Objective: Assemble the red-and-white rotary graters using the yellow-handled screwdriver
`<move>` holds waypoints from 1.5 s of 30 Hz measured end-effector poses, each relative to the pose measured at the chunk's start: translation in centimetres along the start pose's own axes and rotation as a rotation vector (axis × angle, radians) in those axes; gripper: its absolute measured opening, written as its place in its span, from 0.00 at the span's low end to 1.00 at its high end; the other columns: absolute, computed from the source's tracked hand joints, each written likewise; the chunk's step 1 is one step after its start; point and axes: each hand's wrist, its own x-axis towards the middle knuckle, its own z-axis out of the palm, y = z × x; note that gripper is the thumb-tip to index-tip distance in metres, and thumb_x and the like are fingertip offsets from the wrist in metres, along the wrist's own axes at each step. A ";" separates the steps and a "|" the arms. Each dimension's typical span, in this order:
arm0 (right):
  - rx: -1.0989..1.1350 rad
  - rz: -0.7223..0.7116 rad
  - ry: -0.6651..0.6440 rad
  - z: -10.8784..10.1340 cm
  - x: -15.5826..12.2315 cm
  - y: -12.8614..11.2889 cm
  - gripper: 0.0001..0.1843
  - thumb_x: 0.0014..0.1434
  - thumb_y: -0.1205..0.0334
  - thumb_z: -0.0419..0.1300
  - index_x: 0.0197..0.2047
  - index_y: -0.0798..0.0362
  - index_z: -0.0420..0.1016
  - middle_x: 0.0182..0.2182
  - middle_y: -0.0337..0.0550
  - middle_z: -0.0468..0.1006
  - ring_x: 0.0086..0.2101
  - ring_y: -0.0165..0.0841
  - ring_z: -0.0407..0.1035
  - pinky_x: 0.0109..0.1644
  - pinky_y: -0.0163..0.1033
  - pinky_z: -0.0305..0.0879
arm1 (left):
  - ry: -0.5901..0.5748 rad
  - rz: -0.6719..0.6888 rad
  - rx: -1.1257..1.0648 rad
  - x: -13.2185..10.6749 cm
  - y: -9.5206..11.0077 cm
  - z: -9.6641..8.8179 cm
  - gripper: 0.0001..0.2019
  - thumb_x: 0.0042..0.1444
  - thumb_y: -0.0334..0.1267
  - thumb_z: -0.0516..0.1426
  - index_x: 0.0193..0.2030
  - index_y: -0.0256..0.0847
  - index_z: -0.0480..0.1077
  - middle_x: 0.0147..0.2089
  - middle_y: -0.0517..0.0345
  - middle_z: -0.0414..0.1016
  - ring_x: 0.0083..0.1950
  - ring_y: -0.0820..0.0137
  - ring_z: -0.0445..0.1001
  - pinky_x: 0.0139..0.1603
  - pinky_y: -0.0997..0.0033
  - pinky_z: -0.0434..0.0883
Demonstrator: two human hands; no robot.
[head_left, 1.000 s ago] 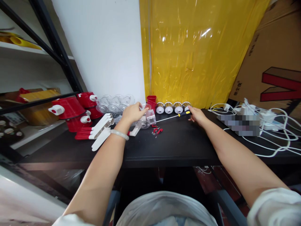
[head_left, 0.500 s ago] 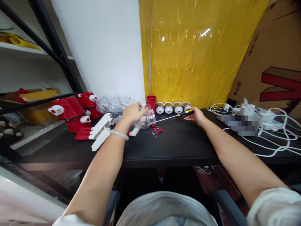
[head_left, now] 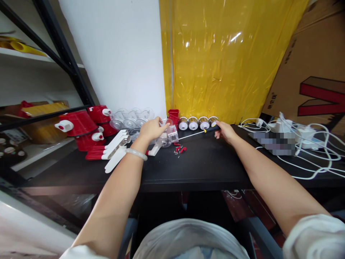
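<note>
My left hand (head_left: 152, 130) rests closed over a clear plastic housing (head_left: 169, 136) with a white crank handle, near the back of the black table (head_left: 199, 165). My right hand (head_left: 225, 131) is closed around the yellow-and-black handle of a long screwdriver (head_left: 198, 133) whose shaft lies along the table and points left toward the housing. Several small red and silver parts (head_left: 180, 149) lie loose between the two hands.
Red housings (head_left: 78, 126), white handles (head_left: 115, 149) and clear drums (head_left: 132, 118) lie at the left. A row of metal drums (head_left: 198, 123) and a red cup (head_left: 174, 116) stand against the yellow sheet. White cables (head_left: 304, 144) fill the right side.
My right hand has closed round the screwdriver handle, which it only touched before. The left hand has stayed on the clear housing.
</note>
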 end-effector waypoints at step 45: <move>0.012 0.152 -0.005 0.2 0.3 -0.1 0.22 0.67 0.49 0.40 0.30 0.51 0.63 0.13 0.40 0.70 0.12 0.30 0.62 0.21 0.36 0.64 | 0.000 0.008 0.021 0.1 0.1 0.0 0.31 0.56 0.66 0.45 0.50 0.42 0.68 0.47 0.47 0.78 0.46 0.53 0.75 0.43 0.59 0.67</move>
